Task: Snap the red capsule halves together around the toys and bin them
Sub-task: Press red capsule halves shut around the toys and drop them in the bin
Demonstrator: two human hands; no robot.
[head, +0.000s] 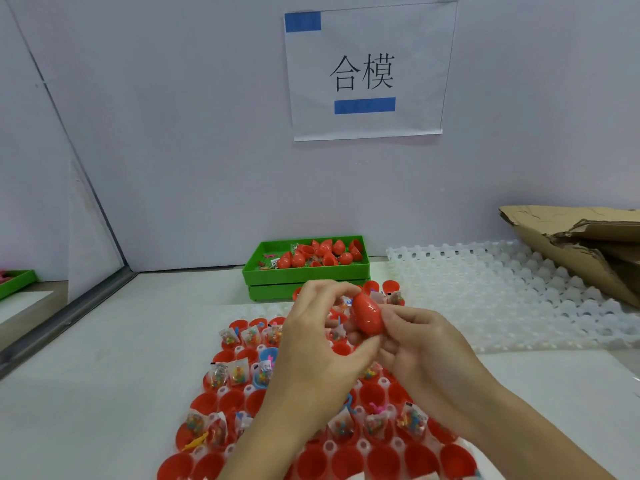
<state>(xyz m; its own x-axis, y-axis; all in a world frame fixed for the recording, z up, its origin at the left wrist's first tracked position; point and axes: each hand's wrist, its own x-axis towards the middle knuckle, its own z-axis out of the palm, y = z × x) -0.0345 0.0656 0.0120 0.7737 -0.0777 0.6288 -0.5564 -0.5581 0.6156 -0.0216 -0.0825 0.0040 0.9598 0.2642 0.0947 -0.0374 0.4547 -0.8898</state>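
A red egg-shaped capsule [367, 316] is held above the tray, both hands round it. My left hand [317, 336] curls over its left side and top. My right hand [420, 341] pinches its right side and underside. Below them a white grid tray [329, 445] carries several open red capsule halves [382, 457], many with small bagged toys [239, 370] in them, and one blue half [267, 355]. A green bin [263, 271] at the back holds several red capsules [294, 260] and loose halves.
An empty white grid tray [512, 296] lies to the right of the bin. Folded cardboard [581, 244] leans at the far right. A paper sign [367, 71] hangs on the wall. Another green tray edge [17, 282] shows at the far left.
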